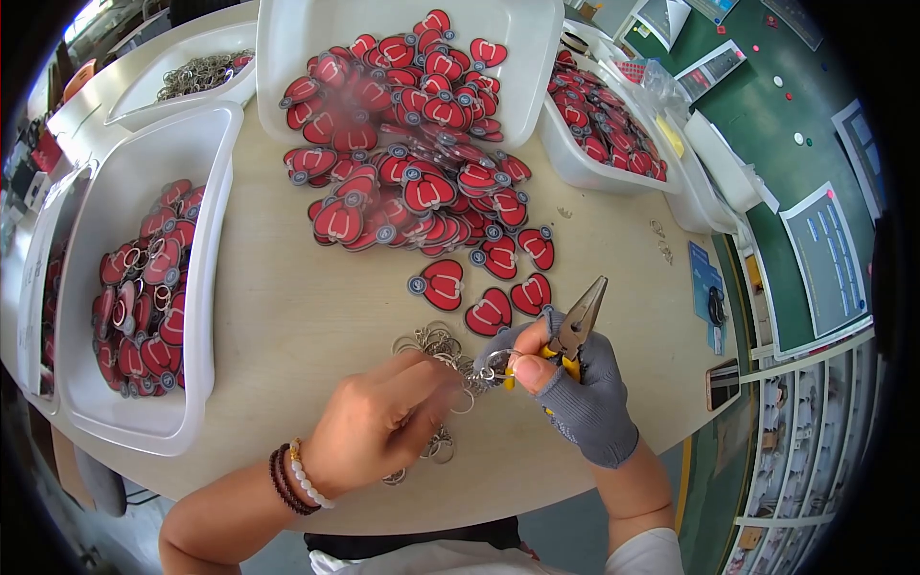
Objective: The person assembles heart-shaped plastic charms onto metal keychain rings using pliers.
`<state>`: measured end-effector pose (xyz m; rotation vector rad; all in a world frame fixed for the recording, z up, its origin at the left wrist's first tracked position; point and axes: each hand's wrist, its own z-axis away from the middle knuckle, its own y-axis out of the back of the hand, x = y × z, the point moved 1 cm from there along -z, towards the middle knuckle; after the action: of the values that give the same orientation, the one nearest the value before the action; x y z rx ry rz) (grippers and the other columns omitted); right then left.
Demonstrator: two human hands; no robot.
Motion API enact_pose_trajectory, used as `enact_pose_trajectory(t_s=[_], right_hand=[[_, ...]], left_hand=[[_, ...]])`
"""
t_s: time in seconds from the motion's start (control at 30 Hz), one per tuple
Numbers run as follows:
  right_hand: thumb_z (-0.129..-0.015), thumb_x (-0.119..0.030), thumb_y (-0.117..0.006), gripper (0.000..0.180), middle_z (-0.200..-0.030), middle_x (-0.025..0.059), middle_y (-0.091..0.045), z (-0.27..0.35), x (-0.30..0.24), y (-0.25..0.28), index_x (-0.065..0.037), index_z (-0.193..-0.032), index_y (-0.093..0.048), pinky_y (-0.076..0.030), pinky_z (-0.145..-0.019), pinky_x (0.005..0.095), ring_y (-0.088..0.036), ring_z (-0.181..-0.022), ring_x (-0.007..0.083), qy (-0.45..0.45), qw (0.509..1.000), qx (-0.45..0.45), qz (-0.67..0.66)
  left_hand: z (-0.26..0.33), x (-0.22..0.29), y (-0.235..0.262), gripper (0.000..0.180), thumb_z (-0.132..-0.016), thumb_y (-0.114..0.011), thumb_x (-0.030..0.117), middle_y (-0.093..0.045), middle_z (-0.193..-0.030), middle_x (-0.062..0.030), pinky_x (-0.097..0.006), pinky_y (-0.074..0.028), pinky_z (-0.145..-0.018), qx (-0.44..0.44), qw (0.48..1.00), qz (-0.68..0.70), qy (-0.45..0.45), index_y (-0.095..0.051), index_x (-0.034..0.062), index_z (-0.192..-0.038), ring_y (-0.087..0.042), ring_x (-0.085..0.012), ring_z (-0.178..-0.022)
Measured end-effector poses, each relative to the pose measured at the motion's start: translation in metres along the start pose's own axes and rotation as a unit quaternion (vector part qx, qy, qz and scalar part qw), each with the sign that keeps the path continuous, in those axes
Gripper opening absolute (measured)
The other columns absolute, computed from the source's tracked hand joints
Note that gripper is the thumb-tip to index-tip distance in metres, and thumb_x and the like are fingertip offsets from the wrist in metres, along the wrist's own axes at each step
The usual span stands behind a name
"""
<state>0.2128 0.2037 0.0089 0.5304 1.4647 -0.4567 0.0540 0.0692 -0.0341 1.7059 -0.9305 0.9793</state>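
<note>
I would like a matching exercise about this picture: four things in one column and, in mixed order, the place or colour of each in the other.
Column one
1. Pliers
2. Bracelets
3. Board
4. Glove

Column two
A. Green, at the right side of the picture
B. Grey, worn with the fingertips bare
C. Around the left wrist
D. With yellow handles, held in the right hand

Right pairs: 1-D, 2-C, 3-A, 4-B
</note>
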Motion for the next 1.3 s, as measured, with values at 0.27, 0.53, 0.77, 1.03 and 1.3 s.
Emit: enact_pose_trajectory(t_s=[0.27,0.53,0.77,1.03,1.3], right_hand=[[-0.090,-0.011,-0.067,0.012,-0.094,0.0045,-0.065,0.002,0.001,0.002,-0.004,-0.099,-0.063,-0.046,-0.074,0.0262,-0.056,-0.082,0.0083,0.025,0.999,-0.020,0.010],[-0.091,-0.010,-0.066,0.012,-0.097,0.0065,-0.066,0.003,0.002,0.000,-0.003,-0.100,-0.062,-0.047,-0.077,0.0272,-0.057,-0.085,0.0092,0.027,0.999,-0.034,0.003],[-0.089,-0.010,-0.069,0.015,-0.095,0.0048,-0.066,0.004,-0.002,0.000,-0.003,-0.099,-0.061,-0.048,-0.073,0.0252,-0.058,-0.080,0.0078,0.033,0.996,-0.045,0.068],[-0.083,-0.003,-0.071,0.012,-0.086,0.0075,-0.064,0.002,0.001,-0.009,-0.002,-0.090,-0.061,-0.047,-0.069,0.0258,-0.059,-0.075,0.0129,0.053,0.977,-0.049,0.201],[-0.084,-0.004,-0.071,0.013,-0.081,0.0059,-0.062,0.004,0.004,-0.011,-0.004,-0.090,-0.059,-0.048,-0.065,0.0274,-0.059,-0.070,0.0140,0.154,0.951,-0.030,0.265]], left_hand=[[0.001,0.001,-0.001,0.024,-0.079,-0.062,-0.006,-0.059,-0.085,-0.0114,-0.034,-0.049,-0.058,-0.005,1.000,0.023,0.019,-0.063,0.0043,-0.100,-0.061,-0.0269,-0.066],[0.001,0.002,0.001,0.022,-0.080,-0.061,-0.006,-0.060,-0.086,-0.0119,-0.033,-0.048,-0.060,-0.002,0.999,0.042,0.022,-0.064,0.0024,-0.100,-0.062,-0.0257,-0.068],[0.001,0.001,0.003,0.022,-0.081,-0.062,-0.005,-0.062,-0.092,-0.0127,-0.032,-0.050,-0.061,0.045,0.999,0.025,-0.004,-0.064,0.0011,-0.102,-0.063,-0.0268,-0.069],[0.000,0.004,0.007,0.043,-0.065,-0.069,0.002,-0.064,-0.100,-0.0060,-0.031,-0.052,-0.056,0.060,0.956,-0.222,-0.181,-0.065,0.0076,-0.107,-0.065,-0.0207,-0.071],[0.001,0.008,0.002,0.041,-0.067,-0.071,0.004,-0.065,-0.099,-0.0062,-0.031,-0.053,-0.055,0.047,0.964,-0.193,-0.175,-0.065,0.0066,-0.107,-0.065,-0.0212,-0.070]])
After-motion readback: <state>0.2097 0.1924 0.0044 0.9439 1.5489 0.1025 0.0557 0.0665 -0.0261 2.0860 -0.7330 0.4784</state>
